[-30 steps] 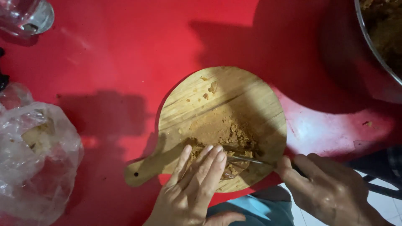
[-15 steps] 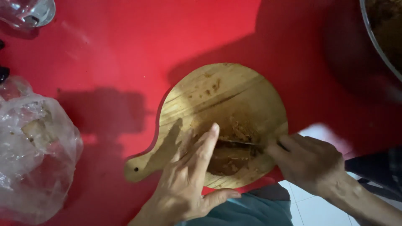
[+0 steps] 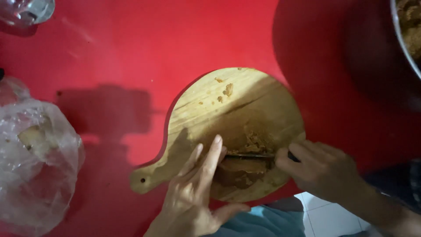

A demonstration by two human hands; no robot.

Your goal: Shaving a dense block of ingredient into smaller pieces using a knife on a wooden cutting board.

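Our left hand point(image 3: 193, 197) lies flat, fingers extended and grasping nothing, fingertips steadying the brown block of paste point(image 3: 240, 172) at the near edge of the round wooden cutting board with a short handle point(image 3: 228, 109), apparently so it cannot slide. Our right hand point(image 3: 322, 169) is clenched on the dark-handled knife point(image 3: 256, 155), blade flat across the block. Surface: glossy red table point(image 3: 131, 52). Crumpled clear plastic bag point(image 3: 35, 162) far left; metal bowl rim point(image 3: 401, 37) upper right; pale tiled floor below.
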